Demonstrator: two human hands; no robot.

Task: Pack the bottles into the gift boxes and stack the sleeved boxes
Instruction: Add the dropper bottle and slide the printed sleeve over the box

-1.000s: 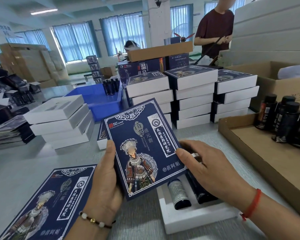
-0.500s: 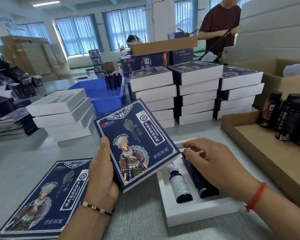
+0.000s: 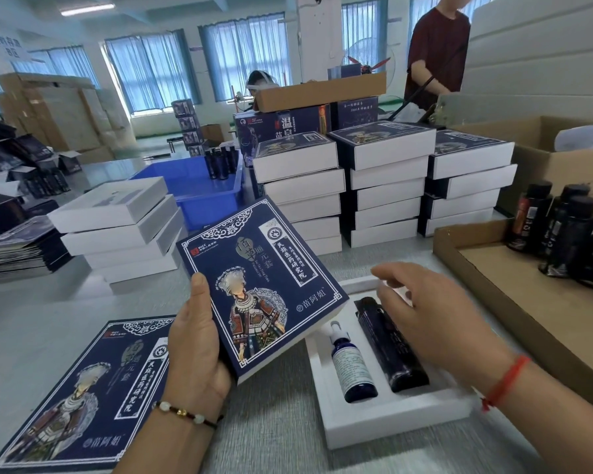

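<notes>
From the head camera, the left hand (image 3: 199, 350) holds a blue printed sleeve (image 3: 259, 289) tilted above the worktop (image 3: 48, 309), thumb along its left edge and fingers curled beneath. The right hand (image 3: 428, 316) hovers with fingers loosely spread over the white gift box tray (image 3: 387, 429), its fingertips at or just above the dark bottle (image 3: 391, 347); whether they touch is unclear. That bottle lies in the right-hand slot and a smaller labelled bottle (image 3: 351, 364) in the left. The likely trouble is at the sleeving step: if either bottle sits proud of its slot, the sleeve could snag on it, or drag the tray along the smooth worktop. The one-handed hold may let the sleeve skew and jam at a corner. The three stacks of sleeved boxes (image 3: 384, 186) behind stand close together, so a careless placement could nudge a neighbouring stack.
</notes>
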